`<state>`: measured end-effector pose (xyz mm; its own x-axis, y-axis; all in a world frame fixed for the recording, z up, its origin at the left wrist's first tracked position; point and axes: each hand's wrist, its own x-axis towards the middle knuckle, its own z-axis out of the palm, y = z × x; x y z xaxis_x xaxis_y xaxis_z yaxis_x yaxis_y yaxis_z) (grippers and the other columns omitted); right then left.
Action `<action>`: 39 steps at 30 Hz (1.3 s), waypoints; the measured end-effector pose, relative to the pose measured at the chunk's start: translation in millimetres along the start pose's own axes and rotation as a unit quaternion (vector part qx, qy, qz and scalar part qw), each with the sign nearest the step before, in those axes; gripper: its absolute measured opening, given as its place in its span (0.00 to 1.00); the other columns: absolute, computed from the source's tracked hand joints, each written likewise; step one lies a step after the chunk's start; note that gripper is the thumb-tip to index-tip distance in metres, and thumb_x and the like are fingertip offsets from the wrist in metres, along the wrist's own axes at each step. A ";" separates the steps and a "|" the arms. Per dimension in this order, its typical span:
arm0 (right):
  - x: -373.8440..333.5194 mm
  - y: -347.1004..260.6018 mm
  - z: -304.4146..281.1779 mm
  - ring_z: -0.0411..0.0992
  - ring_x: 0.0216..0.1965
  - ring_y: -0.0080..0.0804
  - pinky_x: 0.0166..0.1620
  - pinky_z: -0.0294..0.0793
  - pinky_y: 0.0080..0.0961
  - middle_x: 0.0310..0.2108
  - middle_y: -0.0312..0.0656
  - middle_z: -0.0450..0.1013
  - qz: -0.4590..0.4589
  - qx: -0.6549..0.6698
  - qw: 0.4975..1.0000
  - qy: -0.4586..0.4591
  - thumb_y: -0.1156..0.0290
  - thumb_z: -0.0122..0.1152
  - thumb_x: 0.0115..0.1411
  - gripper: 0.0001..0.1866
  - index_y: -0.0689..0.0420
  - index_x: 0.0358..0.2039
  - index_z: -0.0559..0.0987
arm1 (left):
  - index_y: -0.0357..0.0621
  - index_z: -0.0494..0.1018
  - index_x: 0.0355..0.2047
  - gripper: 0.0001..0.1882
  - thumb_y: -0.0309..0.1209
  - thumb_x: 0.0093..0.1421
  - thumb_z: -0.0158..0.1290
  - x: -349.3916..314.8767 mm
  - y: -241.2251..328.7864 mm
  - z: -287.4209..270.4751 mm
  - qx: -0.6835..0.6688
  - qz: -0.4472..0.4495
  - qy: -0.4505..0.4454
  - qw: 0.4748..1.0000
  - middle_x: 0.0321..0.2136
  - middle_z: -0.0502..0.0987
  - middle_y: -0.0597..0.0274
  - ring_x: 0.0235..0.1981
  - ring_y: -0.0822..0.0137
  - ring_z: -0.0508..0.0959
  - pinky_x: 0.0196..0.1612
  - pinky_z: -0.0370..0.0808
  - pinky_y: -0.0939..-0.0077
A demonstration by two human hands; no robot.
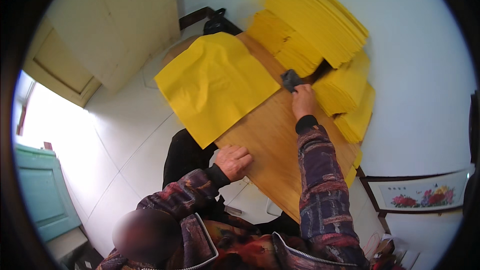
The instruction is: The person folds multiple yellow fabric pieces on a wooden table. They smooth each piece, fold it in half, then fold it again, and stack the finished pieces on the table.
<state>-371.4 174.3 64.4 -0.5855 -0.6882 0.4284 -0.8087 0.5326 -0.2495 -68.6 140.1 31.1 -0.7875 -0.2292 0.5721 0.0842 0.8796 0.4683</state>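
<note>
The sheet (215,80) is lying far left on the table (270,145); just beside its right corner, the right hand (304,101) is clamping 1 cloth (289,79). The left hand (233,162) is resting curled nearside, contents hidden.

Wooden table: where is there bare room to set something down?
Free: the tabletop between the yellow sheet, left hand and right sleeve. Crowded: beside the wall, with yellow stacks; the right hand there holds a dark grey bundle.

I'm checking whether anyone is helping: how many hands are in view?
2: the left hand, curled at the edge of the wooden table; the right hand, holding a dark grey cloth beside the yellow stacks. No others show.
</note>
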 end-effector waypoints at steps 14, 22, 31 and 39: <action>5.2 -1.8 -5.7 0.68 0.35 0.52 0.38 0.68 0.44 0.30 0.49 0.70 0.017 -0.011 0.999 -0.036 0.66 0.62 0.57 0.13 0.62 0.27 0.71 | 0.49 0.67 0.24 0.08 0.29 0.47 0.57 -2.2 -2.0 -1.7 -0.049 0.004 -0.003 0.999 0.24 0.65 0.63 0.29 0.60 0.71 0.28 0.64 0.65; -106.1 -113.9 -13.1 0.69 0.35 0.49 0.38 0.69 0.40 0.30 0.49 0.70 -0.168 0.115 0.979 -0.033 0.73 0.55 0.55 0.03 0.58 0.29 0.72 | 0.45 0.74 0.33 0.09 0.25 0.50 0.57 -24.8 -2.5 -35.1 -0.187 -0.049 0.049 0.980 0.27 0.75 0.57 0.30 0.53 0.75 0.33 0.71 0.62; -141.0 -193.4 -21.4 0.61 0.57 0.45 0.57 0.62 0.38 0.56 0.45 0.62 -0.219 0.089 0.962 -0.137 0.72 0.63 0.51 0.26 0.56 0.51 0.70 | 0.41 0.68 0.49 0.14 0.21 0.62 0.47 -73.7 -104.1 -83.9 -0.218 -0.331 0.295 0.869 0.27 0.67 0.70 0.26 0.79 0.65 0.32 0.65 0.86; -132.2 -191.2 2.8 0.66 0.53 0.43 0.54 0.68 0.36 0.48 0.45 0.69 -0.245 0.079 0.964 -0.067 0.74 0.59 0.50 0.13 0.57 0.39 0.76 | 0.43 0.57 0.62 0.27 0.19 0.62 0.43 -76.1 -111.0 -74.7 -0.297 -0.284 0.243 0.879 0.30 0.68 0.68 0.30 0.77 0.68 0.39 0.68 0.84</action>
<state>-139.6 162.0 53.0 -0.1245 -0.9013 0.4150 -0.9822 0.0527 -0.1802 27.5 28.8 -14.1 -0.4649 -0.8382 0.2851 0.1798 0.2259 0.9574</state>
